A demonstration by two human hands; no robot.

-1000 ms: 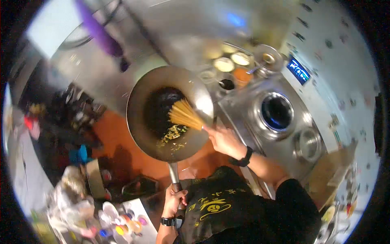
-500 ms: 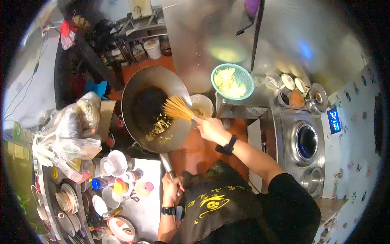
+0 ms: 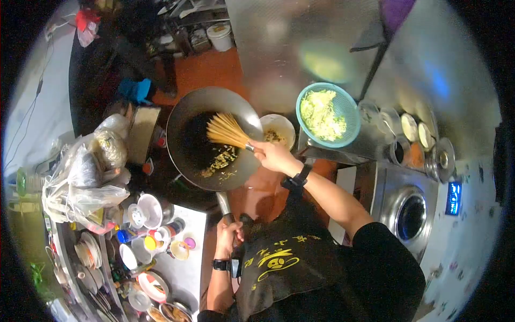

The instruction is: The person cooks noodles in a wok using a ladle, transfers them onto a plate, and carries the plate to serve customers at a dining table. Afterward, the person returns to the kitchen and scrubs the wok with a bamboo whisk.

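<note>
My left hand [image 3: 230, 236] is closed around the handle [image 3: 223, 204] of a large dark wok [image 3: 242, 167], which is tilted so its inside faces me. In my right hand [image 3: 276, 157] is a bamboo wok brush [image 3: 228, 130], its splayed bristles inside the wok against the dark middle. Chopped food bits [image 3: 221, 162] lie on the wok's near wall, just below the bristles. Right beside the wok's rim, a white bowl [image 3: 285, 126] has similar brown bits in it, partly hidden by the wok. A green colander [image 3: 352, 119] of shredded cabbage [image 3: 323, 115] stands farther right.
Seasoning containers [image 3: 413, 155] line the right-hand counter beside a steel stove [image 3: 412, 214]. At left, plastic bags [image 3: 88, 174] bulge above a white table [image 3: 188, 236] crowded with bowls and jars. A white bucket [image 3: 220, 36] stands at the back on the red floor [image 3: 201, 70].
The view has swung, so the colander and right counter appear farther right. The brush has moved left and up across the wok. Both hands keep their grips.
</note>
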